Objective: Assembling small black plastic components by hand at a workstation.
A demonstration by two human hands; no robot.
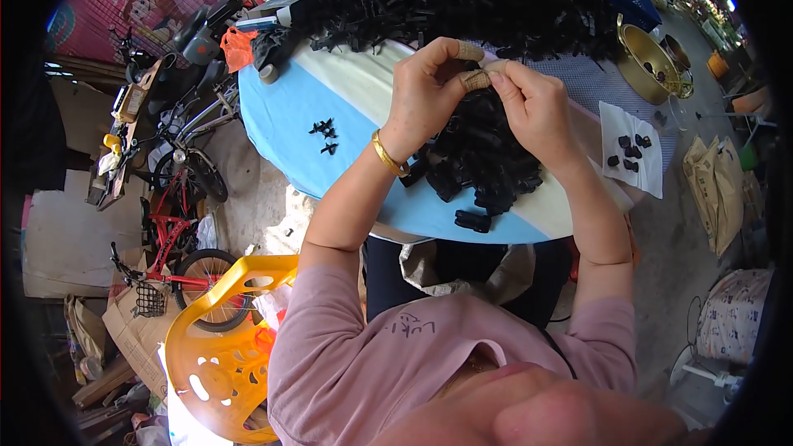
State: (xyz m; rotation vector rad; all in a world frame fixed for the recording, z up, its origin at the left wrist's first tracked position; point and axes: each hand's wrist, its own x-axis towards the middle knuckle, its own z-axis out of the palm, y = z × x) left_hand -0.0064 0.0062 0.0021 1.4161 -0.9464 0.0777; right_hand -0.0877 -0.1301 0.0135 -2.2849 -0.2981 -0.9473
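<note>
My left hand (425, 95) and my right hand (533, 103) meet over the table, thumbs and fingers pinched together. Tan tape wraps some fingertips of my left hand. Whatever is between the fingers is too small and covered to make out. Under the hands lies a pile of black moulded plastic pieces (471, 153), partly hidden by them. One black piece (472, 220) sits apart at the near table edge. Left of my left wrist are several small black bits (325, 134). To the right, a white sheet (615, 120) carries several black pieces.
A large heap of black pieces (462, 0) covers the table's far side. The round table has a blue and cream cloth (281, 128). A brass-coloured pot (640, 66) stands at the far right. A yellow plastic chair (211, 363) and a red bicycle (169, 235) are at left.
</note>
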